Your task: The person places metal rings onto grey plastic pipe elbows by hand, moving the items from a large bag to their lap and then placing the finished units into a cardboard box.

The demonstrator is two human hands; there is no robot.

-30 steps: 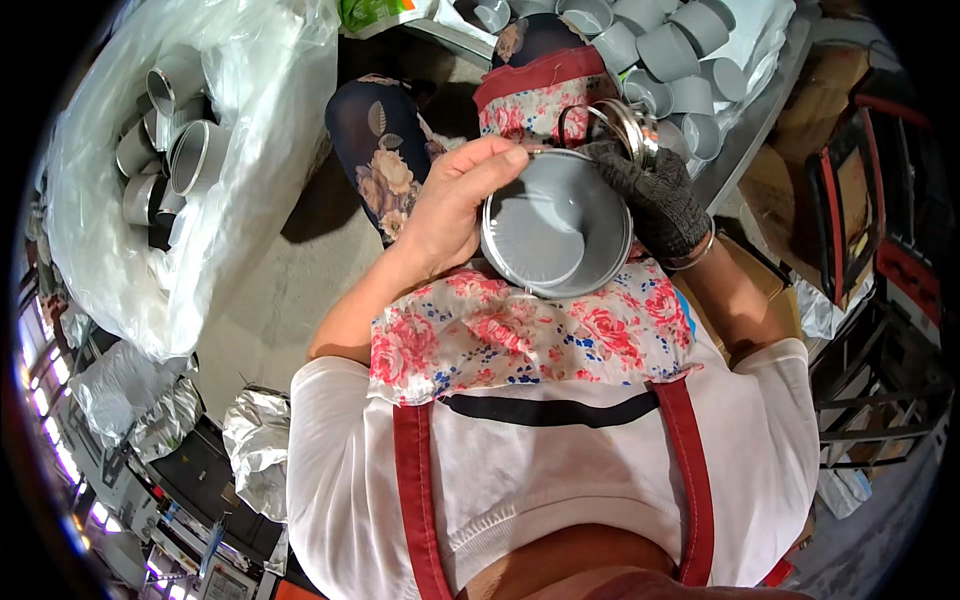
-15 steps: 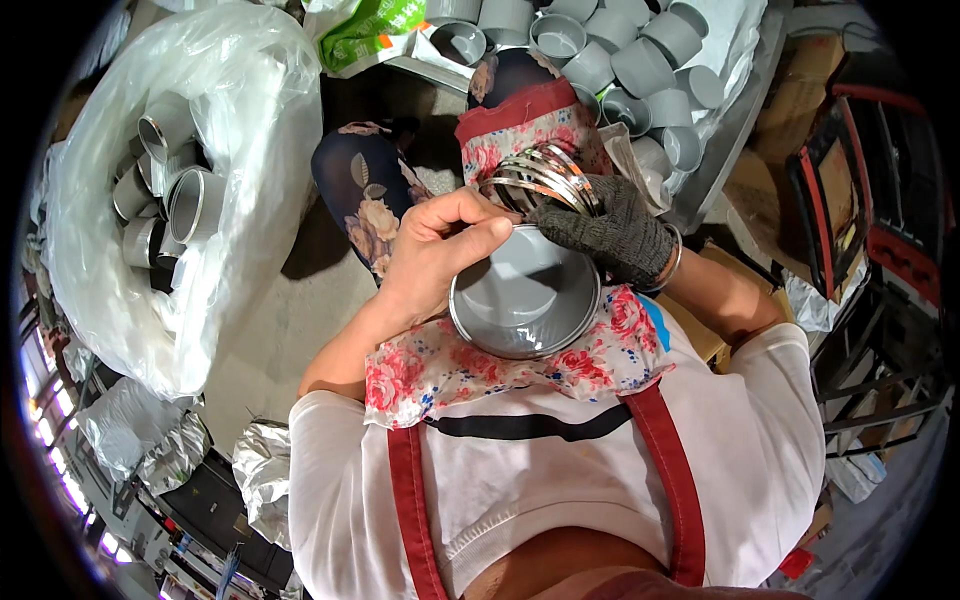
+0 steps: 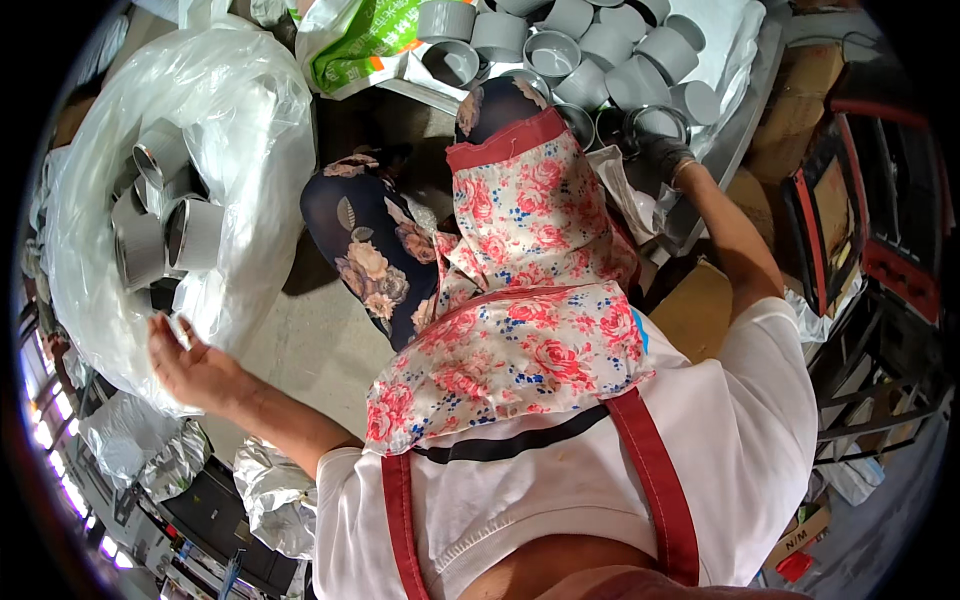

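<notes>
My bare left hand [image 3: 195,372] is open, fingers spread, at the near edge of a large clear plastic bag [image 3: 255,130]. Inside that bag lie several grey ribbed round cups with shiny rims, among them a tilted cup [image 3: 140,245] just beyond my fingers. My right hand [image 3: 665,157], in a dark knitted glove, reaches to the right side of a pile of grey cups. Thin metal rings [image 3: 684,122] curve out from its fingers, around or against a grey cup there; the glove and shadow hide the exact grip.
A metal-edged tray [image 3: 735,150] with a white liner holds the grey cups [image 3: 605,45]. Beside it lies a green and white sack [image 3: 365,45]. My knees, under a flowered apron [image 3: 520,220], come between bag and tray. Cardboard [image 3: 805,85] and a red-black frame [image 3: 850,200] stand at right.
The grey cup has left my lap, and a cup now lies in the bag near my left hand, which moved left and opened. My right hand moved forward and right to the pile with the rings.
</notes>
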